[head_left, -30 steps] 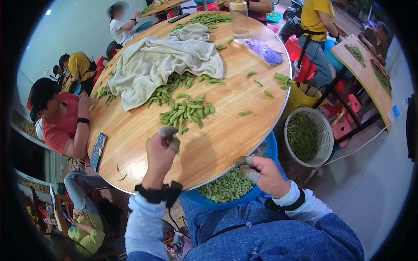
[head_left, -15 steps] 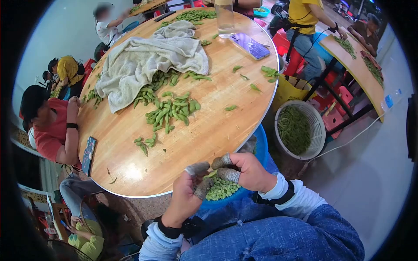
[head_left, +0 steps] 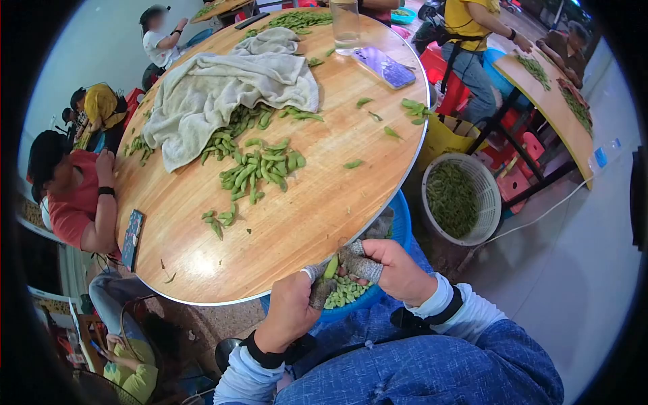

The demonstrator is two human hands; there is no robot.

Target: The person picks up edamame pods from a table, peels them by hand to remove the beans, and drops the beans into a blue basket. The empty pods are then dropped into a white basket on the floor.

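Over a blue basin with shelled green beans, my left hand and my right hand meet near the table edge. Between their covered fingertips is a green pod, pinched by both hands. Grey wrappings cover the thumbs and some fingers. The round wooden table bears a pile of green pods and a crumpled grey towel.
A phone and a clear cup stand at the table's far right. A dark patterned phone lies at the left edge, near a person in red. A white basket of pods is on the floor at right.
My hands have come closer together, and a pod now shows between their fingertips. The view has shifted slightly. A person in white at the back has raised a hand.
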